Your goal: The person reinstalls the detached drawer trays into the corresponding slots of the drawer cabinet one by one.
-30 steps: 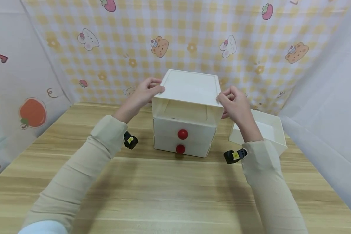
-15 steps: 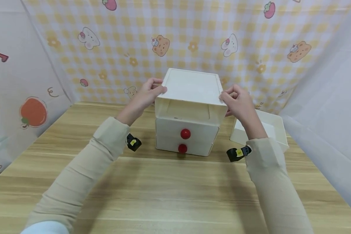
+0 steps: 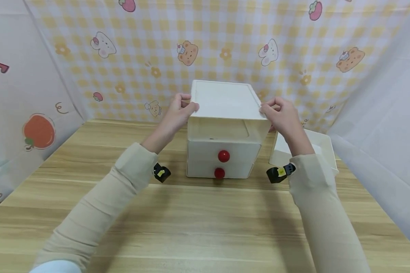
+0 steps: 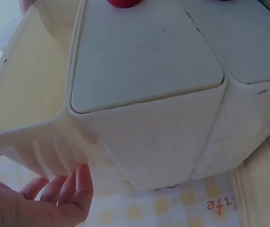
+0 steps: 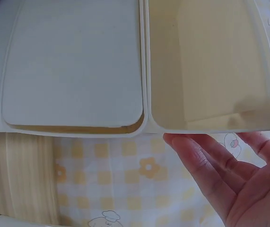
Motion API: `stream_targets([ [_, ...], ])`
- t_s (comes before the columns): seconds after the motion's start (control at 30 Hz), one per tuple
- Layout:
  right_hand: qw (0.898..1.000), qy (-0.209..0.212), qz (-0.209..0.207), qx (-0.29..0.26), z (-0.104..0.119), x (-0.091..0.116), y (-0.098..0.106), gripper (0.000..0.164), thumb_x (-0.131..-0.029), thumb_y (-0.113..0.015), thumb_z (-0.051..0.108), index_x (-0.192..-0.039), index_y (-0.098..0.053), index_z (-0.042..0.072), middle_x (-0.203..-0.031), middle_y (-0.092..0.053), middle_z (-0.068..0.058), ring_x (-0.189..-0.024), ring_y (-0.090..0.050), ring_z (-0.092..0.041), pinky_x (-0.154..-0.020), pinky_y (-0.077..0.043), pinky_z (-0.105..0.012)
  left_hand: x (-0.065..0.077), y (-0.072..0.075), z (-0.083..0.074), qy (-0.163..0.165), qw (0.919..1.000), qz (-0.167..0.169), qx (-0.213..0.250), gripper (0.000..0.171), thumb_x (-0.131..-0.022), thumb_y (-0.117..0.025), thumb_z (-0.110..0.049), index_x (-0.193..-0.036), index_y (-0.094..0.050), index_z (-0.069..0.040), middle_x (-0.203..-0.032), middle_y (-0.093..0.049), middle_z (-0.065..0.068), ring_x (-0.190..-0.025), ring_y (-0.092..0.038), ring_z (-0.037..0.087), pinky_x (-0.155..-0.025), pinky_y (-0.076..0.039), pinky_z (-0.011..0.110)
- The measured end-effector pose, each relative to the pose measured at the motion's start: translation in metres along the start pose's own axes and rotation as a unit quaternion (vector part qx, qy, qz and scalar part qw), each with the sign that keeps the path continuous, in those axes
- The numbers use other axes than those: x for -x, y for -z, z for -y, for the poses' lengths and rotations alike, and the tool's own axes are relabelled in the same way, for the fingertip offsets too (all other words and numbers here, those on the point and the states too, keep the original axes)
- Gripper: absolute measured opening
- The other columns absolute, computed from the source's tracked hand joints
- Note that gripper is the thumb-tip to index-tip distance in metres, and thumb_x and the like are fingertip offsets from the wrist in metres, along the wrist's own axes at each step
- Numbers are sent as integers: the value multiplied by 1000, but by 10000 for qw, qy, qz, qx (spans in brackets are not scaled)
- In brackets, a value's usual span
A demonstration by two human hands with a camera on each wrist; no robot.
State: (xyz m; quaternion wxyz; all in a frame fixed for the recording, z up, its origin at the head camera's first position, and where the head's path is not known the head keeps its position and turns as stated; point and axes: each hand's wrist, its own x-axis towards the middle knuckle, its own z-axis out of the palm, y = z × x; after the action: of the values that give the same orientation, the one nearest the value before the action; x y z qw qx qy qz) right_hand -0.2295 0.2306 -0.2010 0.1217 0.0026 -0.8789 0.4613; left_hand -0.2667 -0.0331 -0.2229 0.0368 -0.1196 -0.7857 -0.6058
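Note:
A white drawer cabinet (image 3: 225, 98) stands on the wooden table, its front toward me. Its top compartment (image 5: 205, 61) holds no drawer, so its cream inside shows. Two drawers below carry red knobs, the upper knob (image 3: 223, 156) and the lower knob (image 3: 219, 173). My left hand (image 3: 177, 115) grips the top tier at its left front edge, thumb on top; in the left wrist view its fingers (image 4: 80, 187) lie against the side wall. My right hand (image 3: 285, 119) pinches the right front edge, with fingers (image 5: 196, 163) along that side wall in the right wrist view.
A loose white drawer (image 3: 324, 146) sits on the table right of the cabinet, partly behind my right wrist. A yellow checked curtain (image 3: 130, 57) hangs behind, and white cloth (image 3: 382, 132) closes the right side. The wooden table (image 3: 205, 223) stretches toward me.
The cabinet has shifted a little to the right and turned slightly, so its front faces me more squarely. Both hands have moved with it, keeping their hold.

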Motion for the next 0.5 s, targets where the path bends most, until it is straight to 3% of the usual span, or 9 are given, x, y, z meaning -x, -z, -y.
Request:
stream_targets([
  [0.27,9999,-107,14,-7,-3,-6,4,21,-90,-52,31,-92,-54,11,-132,-55,-10,-79,-57,-12,-50,-50,-23,5,-7,-2,-89,9998,-126,-153,50,-87,-54,-23,-130,-37,-3,-124,-36,12,-105,-44,19,-80,-44,26],
  [0.5,9993,-183,123,-286,-13,-14,8,15,-90,-54,31,-87,-55,16,-135,-53,-9,-76,-58,-8,-51,-50,-23,10,-12,-4,-217,9992,-51,-321,49,-86,-52,-25,-127,-37,-3,-123,-34,13,-110,-42,22,-84,-44,30],
])
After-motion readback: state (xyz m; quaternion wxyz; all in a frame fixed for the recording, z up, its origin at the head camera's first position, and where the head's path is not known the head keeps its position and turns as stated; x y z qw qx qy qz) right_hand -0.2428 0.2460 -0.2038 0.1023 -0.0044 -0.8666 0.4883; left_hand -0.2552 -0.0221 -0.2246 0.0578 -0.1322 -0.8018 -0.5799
